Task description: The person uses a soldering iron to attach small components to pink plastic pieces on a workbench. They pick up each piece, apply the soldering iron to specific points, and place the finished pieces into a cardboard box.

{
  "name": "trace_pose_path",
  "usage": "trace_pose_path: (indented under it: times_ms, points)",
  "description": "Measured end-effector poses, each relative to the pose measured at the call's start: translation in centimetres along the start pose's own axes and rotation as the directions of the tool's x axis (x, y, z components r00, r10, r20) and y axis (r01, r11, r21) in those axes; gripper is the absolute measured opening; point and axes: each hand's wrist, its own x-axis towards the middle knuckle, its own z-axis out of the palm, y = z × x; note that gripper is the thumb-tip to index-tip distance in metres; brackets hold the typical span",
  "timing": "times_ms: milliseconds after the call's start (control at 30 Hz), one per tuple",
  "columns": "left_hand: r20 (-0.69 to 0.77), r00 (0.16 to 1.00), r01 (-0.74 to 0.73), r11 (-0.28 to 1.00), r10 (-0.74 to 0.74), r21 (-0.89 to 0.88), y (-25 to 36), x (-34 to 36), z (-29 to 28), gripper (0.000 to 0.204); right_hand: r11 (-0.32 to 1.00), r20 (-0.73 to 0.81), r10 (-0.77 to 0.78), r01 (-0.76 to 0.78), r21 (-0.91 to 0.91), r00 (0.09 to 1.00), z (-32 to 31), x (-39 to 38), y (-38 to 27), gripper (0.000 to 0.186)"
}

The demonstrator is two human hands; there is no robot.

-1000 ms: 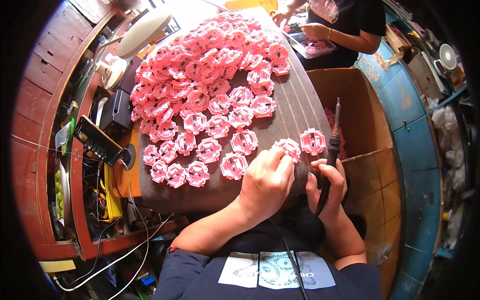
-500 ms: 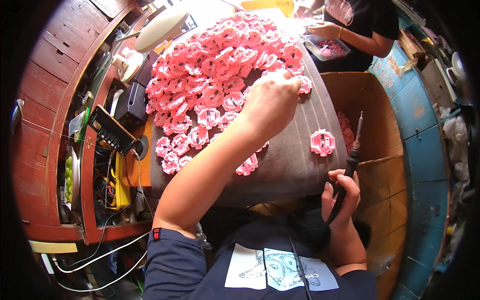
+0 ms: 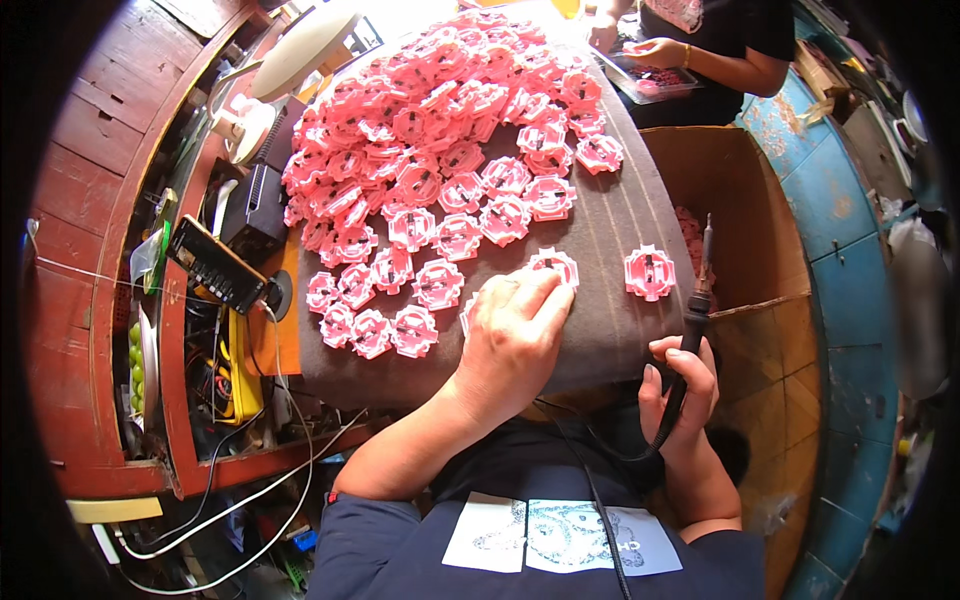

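My right hand [image 3: 687, 392] holds a soldering iron [image 3: 697, 318] upright at the table's right front edge, its tip pointing up. My left hand [image 3: 513, 338] is over the near part of the dark table, its fingers closed on the edge of a pink plastic part [image 3: 553, 263]; the fingertips are partly hidden. Another pink part with a dark strip across its middle [image 3: 650, 273] lies alone to the right, near the iron. Just left of my left hand, several loose pink parts [image 3: 414, 331] lie in rough rows before a big heap of the same parts [image 3: 400, 130].
A cardboard box [image 3: 735, 190] with pink parts inside stands right of the table [image 3: 610, 345]. Across from me a co-worker's hand [image 3: 655, 52] is over a clear tray [image 3: 655, 85]. A phone [image 3: 217, 265] and a lamp [image 3: 300, 50] are on the left. The iron's cord hangs across my front.
My left hand has come back from the heap's right edge toward me and is now at a pink part nearer the front. My right hand still holds the iron in nearly the same place.
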Motion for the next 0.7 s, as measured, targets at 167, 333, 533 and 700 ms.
trace_pose_path:
  times_ms: [167, 333, 533, 700]
  points:
    - [0.007, 0.999, -0.037, 0.998, 0.037, -0.041, 0.3, 1.1, -0.4, 0.034, 0.999, 0.009, 0.007, -0.007, -0.032, 1.0, -0.4, 0.0, -0.3, 0.043]
    - [0.153, 0.979, -0.128, 0.991, 0.132, -0.04, 0.3, 2.9, -0.4, 0.026, 1.0, 0.011, 0.012, -0.012, -0.026, 1.0, -0.1, -0.1, -0.5, 0.043]
    - [0.069, 0.984, -0.16, 0.987, 0.162, -0.033, -3.4, 11.7, 3.1, 0.017, 0.999, -0.015, -0.001, 0.0, -0.043, 1.0, -0.6, -0.2, -0.3, 0.043]
    - [0.091, 0.989, -0.125, 0.985, 0.115, 0.117, -8.1, 14.9, 4.2, 0.011, 1.0, -0.013, 0.015, -0.015, -0.002, 1.0, -0.3, -0.8, -0.6, 0.044]
